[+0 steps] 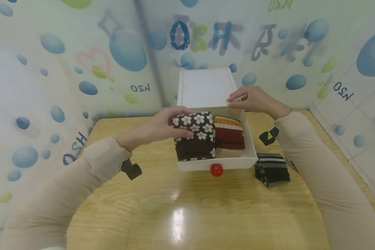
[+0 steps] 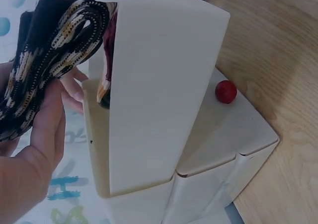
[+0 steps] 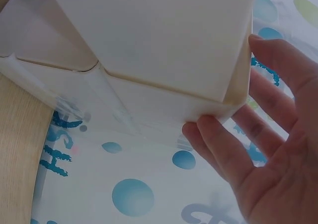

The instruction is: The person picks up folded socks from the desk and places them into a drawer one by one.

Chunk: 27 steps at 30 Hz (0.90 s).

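Observation:
In the head view my left hand [image 1: 162,126] grips a folded black sock bundle with white daisies [image 1: 198,133], held over the left part of an open white drawer [image 1: 193,165]. Its layered edge shows in the left wrist view, pinched between thumb and fingers. A folded maroon, cream and mustard sock bundle [image 1: 229,135] lies in the drawer's right part. My right hand [image 1: 253,99] holds the right edge of the white drawer cabinet [image 1: 207,86]. Seen from the right wrist, the thumb and fingertips [image 3: 208,124] close around the cabinet's corner [image 3: 233,110].
A folded black-and-white striped bundle [image 1: 272,170] lies on the wooden table [image 1: 137,208], right of the drawer. A round red knob [image 1: 216,170] sits at the drawer front; a lower drawer carries another red knob [image 2: 226,92]. A patterned wall [image 1: 128,80] stands close behind the cabinet.

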Each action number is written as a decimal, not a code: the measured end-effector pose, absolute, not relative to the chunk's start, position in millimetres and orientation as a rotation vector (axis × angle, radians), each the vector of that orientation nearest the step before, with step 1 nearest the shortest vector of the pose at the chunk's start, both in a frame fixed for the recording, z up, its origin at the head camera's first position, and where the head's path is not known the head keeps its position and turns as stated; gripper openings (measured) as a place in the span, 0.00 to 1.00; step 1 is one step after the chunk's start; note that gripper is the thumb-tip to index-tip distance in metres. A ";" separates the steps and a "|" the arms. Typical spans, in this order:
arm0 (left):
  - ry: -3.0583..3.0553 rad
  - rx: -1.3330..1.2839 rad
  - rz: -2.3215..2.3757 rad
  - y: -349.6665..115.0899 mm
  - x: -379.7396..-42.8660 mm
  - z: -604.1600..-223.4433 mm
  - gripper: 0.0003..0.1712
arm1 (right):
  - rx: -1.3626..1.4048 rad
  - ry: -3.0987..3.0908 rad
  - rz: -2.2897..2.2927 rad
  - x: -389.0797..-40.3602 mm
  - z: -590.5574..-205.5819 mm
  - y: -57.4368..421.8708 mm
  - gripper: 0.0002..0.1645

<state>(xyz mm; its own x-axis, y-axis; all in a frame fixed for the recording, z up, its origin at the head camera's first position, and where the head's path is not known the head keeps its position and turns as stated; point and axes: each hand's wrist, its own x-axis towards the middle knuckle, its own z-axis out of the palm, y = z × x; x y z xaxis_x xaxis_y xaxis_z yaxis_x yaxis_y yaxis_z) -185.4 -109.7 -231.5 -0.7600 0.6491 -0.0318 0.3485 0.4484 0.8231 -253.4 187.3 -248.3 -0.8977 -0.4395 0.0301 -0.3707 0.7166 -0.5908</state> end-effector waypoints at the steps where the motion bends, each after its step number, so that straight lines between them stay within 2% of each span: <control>1: 2.362 0.848 1.214 -108.5 -186.1 -232.0 0.32 | -0.661 2.803 -0.933 -253.4 -248.1 187.4 0.21; 16: 2.199 0.812 1.250 -94.2 -198.6 -246.0 0.29 | -0.661 2.805 -0.937 -254.2 -248.2 187.9 0.19; 21: 2.290 0.888 1.115 -95.1 -201.9 -249.4 0.29 | -0.666 2.807 -0.938 -252.8 -247.7 187.2 0.20; 27: 2.290 0.829 1.021 -92.1 -199.3 -249.3 0.29 | -0.655 2.809 -0.929 -254.3 -248.6 187.8 0.20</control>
